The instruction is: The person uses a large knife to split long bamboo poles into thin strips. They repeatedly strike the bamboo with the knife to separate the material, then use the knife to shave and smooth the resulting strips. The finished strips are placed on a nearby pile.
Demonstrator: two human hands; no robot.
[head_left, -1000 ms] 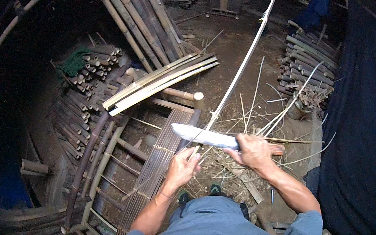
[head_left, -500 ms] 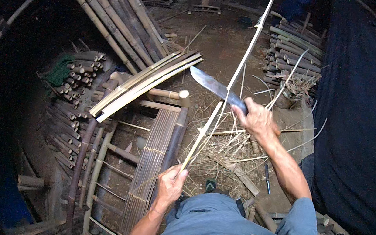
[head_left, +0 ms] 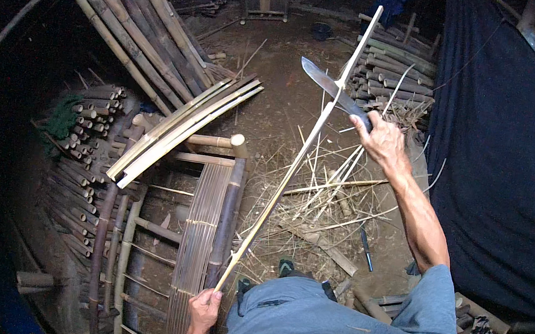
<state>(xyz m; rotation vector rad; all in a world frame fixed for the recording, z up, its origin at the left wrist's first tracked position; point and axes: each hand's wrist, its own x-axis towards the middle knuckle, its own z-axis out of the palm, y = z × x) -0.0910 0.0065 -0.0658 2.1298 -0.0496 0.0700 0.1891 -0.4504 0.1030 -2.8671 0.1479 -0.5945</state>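
My left hand (head_left: 203, 311) grips the lower end of a long, narrow bamboo strip (head_left: 286, 181), which slants up and away to the right. In my right hand (head_left: 383, 141) is the handle of a machete (head_left: 322, 79), its broad blade pointing to the upper left. The blade crosses the strip in its upper part, at a pale raised spot, and seems to touch it there. My fingers are closed on both things. Several split bamboo slats (head_left: 185, 131) lie in a bundle across a bamboo frame (head_left: 203, 229) on the left.
Thin bamboo shavings (head_left: 316, 206) litter the dirt floor ahead of me, near a dark, slim tool (head_left: 365, 249). Bamboo poles (head_left: 131, 23) lean at the upper left. Cut bamboo lengths (head_left: 392, 72) are stacked at the far right, beside a dark cloth (head_left: 501, 169).
My left hand has drawn down and left with the strip's end. The machete has shifted up along the strip, toward its far end. The whole view has moved slightly too.
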